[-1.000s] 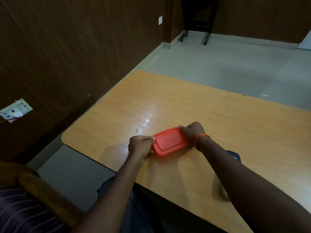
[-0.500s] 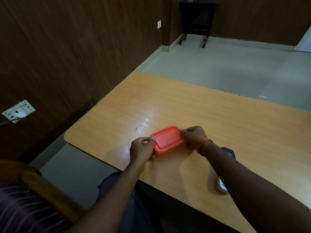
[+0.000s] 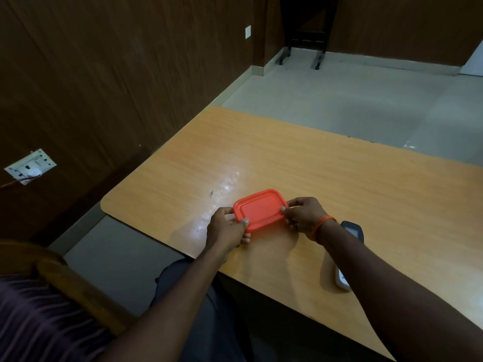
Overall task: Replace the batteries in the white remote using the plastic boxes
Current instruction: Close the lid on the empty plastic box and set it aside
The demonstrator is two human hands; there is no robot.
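An orange plastic box [image 3: 260, 209] with its lid on sits on the wooden table [image 3: 313, 165] near the front edge. My left hand [image 3: 226, 228] grips its near left end, thumb on the lid's corner. My right hand [image 3: 304, 214] grips the right end, fingers curled over the rim. The white remote [image 3: 351, 231] lies on the table to the right, mostly hidden under my right forearm; only its dark top and a white lower end show. The box's contents are hidden.
A dark wood-panelled wall runs along the left with a white socket plate [image 3: 30, 165]. A wooden chair arm [image 3: 65, 280] is at lower left. Grey floor lies beyond the table, with a dark stand [image 3: 305, 30] at the back.
The box has tilted or lifted slightly toward me and both hands have shifted their grip on its ends. The view has moved a little, showing more of the remote.
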